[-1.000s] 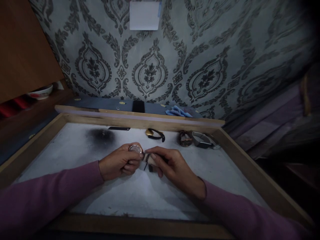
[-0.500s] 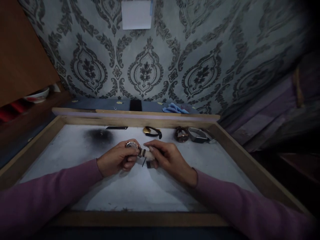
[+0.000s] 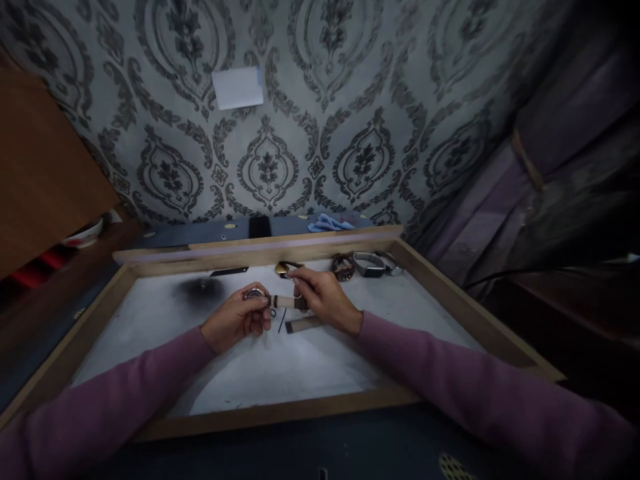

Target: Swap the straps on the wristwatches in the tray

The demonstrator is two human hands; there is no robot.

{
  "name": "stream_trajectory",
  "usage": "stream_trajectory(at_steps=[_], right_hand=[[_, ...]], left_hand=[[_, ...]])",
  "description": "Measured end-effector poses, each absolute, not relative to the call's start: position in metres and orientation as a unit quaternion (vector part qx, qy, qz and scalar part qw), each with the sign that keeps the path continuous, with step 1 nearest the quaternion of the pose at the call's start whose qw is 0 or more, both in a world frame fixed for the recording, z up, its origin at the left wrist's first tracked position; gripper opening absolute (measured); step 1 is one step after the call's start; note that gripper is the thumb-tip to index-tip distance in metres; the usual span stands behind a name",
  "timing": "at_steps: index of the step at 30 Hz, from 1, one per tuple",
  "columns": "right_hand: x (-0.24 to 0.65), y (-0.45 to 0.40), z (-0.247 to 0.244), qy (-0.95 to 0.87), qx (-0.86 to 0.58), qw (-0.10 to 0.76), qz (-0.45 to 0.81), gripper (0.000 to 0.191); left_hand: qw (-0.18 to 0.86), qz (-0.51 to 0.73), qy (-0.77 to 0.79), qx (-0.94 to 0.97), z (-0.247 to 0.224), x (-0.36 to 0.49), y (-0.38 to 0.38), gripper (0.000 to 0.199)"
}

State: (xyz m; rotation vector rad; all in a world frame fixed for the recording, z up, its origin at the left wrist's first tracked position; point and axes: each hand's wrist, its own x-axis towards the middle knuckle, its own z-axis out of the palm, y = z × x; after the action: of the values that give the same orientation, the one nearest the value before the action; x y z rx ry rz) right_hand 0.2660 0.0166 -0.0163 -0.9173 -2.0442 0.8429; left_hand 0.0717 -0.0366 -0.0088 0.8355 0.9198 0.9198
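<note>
My left hand point(image 3: 233, 323) is closed around a round wristwatch point(image 3: 255, 293), its thumb pressed on the case. A pale strap point(image 3: 284, 302) with dark bands runs from the watch toward my right hand point(image 3: 327, 301). The right fingers are pinched on a thin metal tool point(image 3: 289, 276), whose exact kind is unclear. The dark strap end meets the right fingertips; whether they grip it is hidden. Below, on the white surface, lie a thin dark stick point(image 3: 283, 321) and a grey-brown strip point(image 3: 303, 325) with a dark end, partly under the right hand.
Along the back of the wood-rimmed tray point(image 3: 280, 408) lie a flat black blade point(image 3: 229, 271), a gold watch point(image 3: 282, 269), a brown watch point(image 3: 343, 267) and a silver watch point(image 3: 369, 265). Beyond the rim are a blue cloth point(image 3: 330, 223) and a black rectangle point(image 3: 259, 227).
The camera view has shifted and tilted. My right hand has drawn away from the left, so the strap shows stretched out straight, and more of the grey-brown strip has come into sight.
</note>
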Motion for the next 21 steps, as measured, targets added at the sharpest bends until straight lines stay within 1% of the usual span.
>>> stream_trajectory(at_steps=[4, 8, 12, 14, 18, 21], right_hand=[[0.268, 0.021, -0.014, -0.812, -0.372, 0.37, 0.254, 0.028], [0.272, 0.023, -0.016, -0.812, -0.375, 0.38, 0.237, 0.029], [0.274, 0.023, -0.018, -0.822, -0.355, 0.396, 0.207, 0.03], [0.273, 0.019, -0.009, -0.829, -0.331, 0.41, 0.184, 0.031], [0.273, -0.012, 0.032, -0.838, -0.244, 0.463, 0.156, 0.033], [0.284, -0.041, 0.045, -0.871, -0.167, 0.43, 0.171, 0.033]], left_hand=[[0.712, 0.434, 0.412, 0.366, -0.01, 0.072, -0.037, 0.028], [0.713, 0.443, 0.408, 0.359, -0.012, 0.071, -0.036, 0.026], [0.707, 0.448, 0.405, 0.367, -0.015, 0.07, -0.035, 0.028], [0.697, 0.458, 0.404, 0.375, -0.016, 0.07, -0.034, 0.031], [0.675, 0.48, 0.406, 0.386, -0.02, 0.07, -0.03, 0.035], [0.678, 0.485, 0.404, 0.377, -0.024, 0.07, -0.027, 0.037]])
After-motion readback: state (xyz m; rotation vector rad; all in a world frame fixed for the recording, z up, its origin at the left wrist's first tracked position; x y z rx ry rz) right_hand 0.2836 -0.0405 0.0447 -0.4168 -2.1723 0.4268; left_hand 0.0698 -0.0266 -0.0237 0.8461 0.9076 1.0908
